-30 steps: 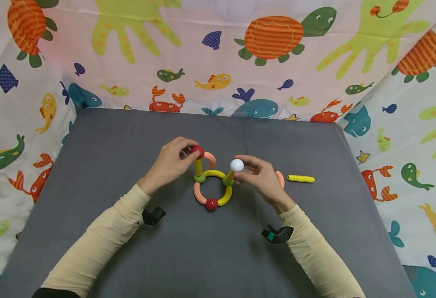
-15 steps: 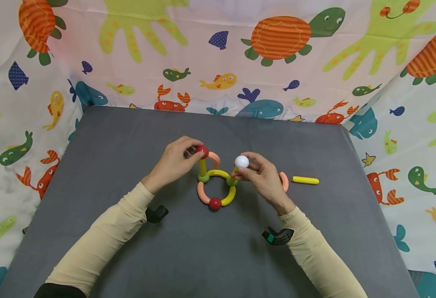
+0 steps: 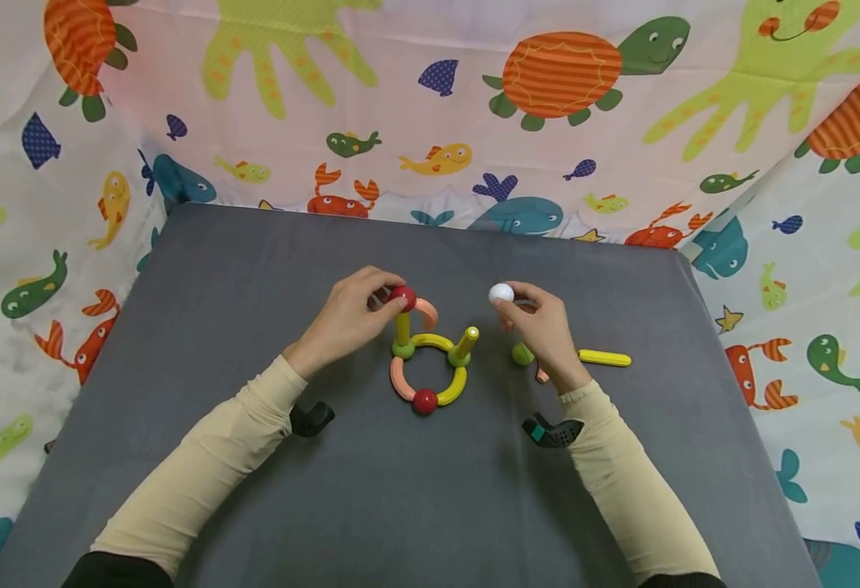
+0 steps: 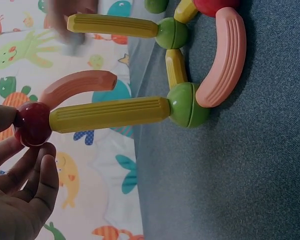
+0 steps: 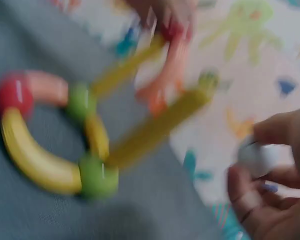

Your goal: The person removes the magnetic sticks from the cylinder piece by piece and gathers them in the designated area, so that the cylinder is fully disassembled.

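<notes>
My left hand (image 3: pixel 349 314) pinches a red ball (image 4: pixel 34 124) at the top of an upright yellow stick (image 4: pixel 110 114). From that ball a curved pink stick (image 4: pixel 80 86) juts out in the air. The upright rises from a green ball (image 4: pixel 189 105) in a ring of curved yellow (image 3: pixel 452 387) and pink (image 3: pixel 400 380) sticks, with another red ball (image 3: pixel 425 401) at the front. A second yellow stick (image 3: pixel 466 343) stands on the ring's right green ball (image 3: pixel 459 358), its top bare. To its right, my right hand (image 3: pixel 547 327) holds a white ball (image 3: pixel 501 293) between thumb and fingers, apart from the stick.
Under and beside the right wrist lie a loose green ball (image 3: pixel 522 354), a partly hidden pink piece (image 3: pixel 542 376) and a straight yellow stick (image 3: pixel 604 358). The grey table (image 3: pixel 290 506) ends at a sea-animal printed curtain (image 3: pixel 400 98) at the back and sides.
My right hand has lifted the white ball off the right yellow stick and moved it right and away, uncovering the loose green ball. My left hand keeps its hold on the red ball.
</notes>
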A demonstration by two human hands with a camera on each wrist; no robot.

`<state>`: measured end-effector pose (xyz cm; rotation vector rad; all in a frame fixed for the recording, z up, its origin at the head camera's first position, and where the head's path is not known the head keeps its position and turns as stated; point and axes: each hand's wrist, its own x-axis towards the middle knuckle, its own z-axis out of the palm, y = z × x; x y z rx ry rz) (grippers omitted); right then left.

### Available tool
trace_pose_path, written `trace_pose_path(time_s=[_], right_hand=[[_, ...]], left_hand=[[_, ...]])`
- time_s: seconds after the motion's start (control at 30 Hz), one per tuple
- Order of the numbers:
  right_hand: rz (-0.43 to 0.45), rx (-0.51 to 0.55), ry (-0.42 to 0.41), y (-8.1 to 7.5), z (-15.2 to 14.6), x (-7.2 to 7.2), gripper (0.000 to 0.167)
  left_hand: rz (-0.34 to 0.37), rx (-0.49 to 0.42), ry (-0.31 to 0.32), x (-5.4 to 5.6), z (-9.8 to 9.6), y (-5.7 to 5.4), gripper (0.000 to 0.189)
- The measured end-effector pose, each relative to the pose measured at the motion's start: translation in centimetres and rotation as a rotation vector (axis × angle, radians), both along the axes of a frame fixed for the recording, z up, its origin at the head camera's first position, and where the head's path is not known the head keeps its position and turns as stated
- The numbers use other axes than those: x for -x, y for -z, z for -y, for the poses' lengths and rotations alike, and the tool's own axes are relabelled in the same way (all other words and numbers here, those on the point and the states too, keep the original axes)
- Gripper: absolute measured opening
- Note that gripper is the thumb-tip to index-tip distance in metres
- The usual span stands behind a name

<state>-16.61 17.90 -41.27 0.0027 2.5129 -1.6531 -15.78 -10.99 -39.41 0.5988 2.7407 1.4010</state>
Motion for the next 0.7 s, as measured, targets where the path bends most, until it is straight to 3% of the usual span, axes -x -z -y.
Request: trace_pose_path(time_s=[0.1,0.17,0.3,0.43,0.53,0.7], right_hand=[[0.133,-0.184,-0.022,1.4,0.0,2.1,0.05],[0.204,-0.253,-0.036,2.5,0.2,2.8,0.051],[0.253,-0.203,0.007,3.7,0.8,3.5,0.052],[0.186,-0.178,-0.008,3.8,1.0,3.1,0.044],[0.081,-0.227,-0.161,3.7,0.9,2.0,0.038],[-0.047,-0.15,-0.496,4.3,0.4,0.0,0.054]], left_hand=[[-0.005,0.005,0.0,0.0,-0.2,-0.1,0.029],[-0.005,0.012,0.004,-0.2,-0.3,0.2,0.029],[-0.009,0.009,0.017,-0.3,-0.7,0.5,0.029],[-0.017,0.002,0.013,-0.3,-0.7,0.5,0.029],[-0.021,-0.003,0.014,-0.1,-0.6,0.4,0.031],[-0.005,-0.001,0.008,0.2,-0.4,0.0,0.038]])
